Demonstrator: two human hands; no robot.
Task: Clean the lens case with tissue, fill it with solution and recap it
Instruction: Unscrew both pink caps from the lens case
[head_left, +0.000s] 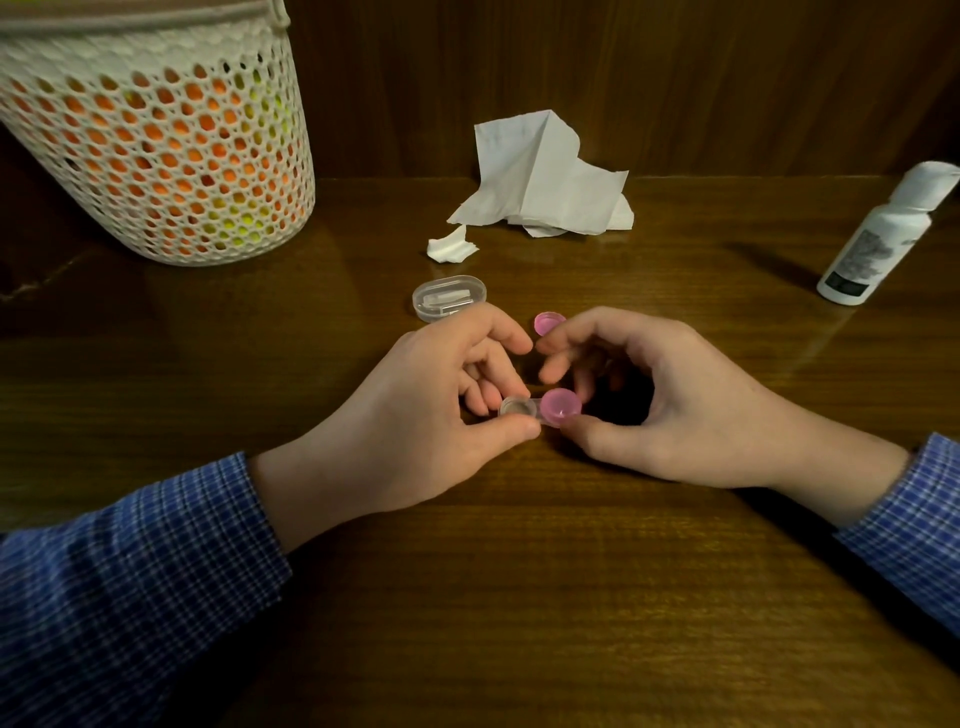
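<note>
My left hand (441, 410) pinches the lens case (537, 410); right hand (660, 405) grips its pink cap (560, 408). Cross-threading risks leaks. Spare cap (548, 323) at 12 o'clock.

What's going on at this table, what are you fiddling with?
A person in a blue checked shirt is working on a small contact lens case at a wooden table. The left hand pinches the case's open clear well, while the right hand grips the pink cap on the other well. A second pink cap lies loose just behind. Crumpled tissue sits further back, the solution bottle stands to the right, and a mesh basket to the left.
</note>
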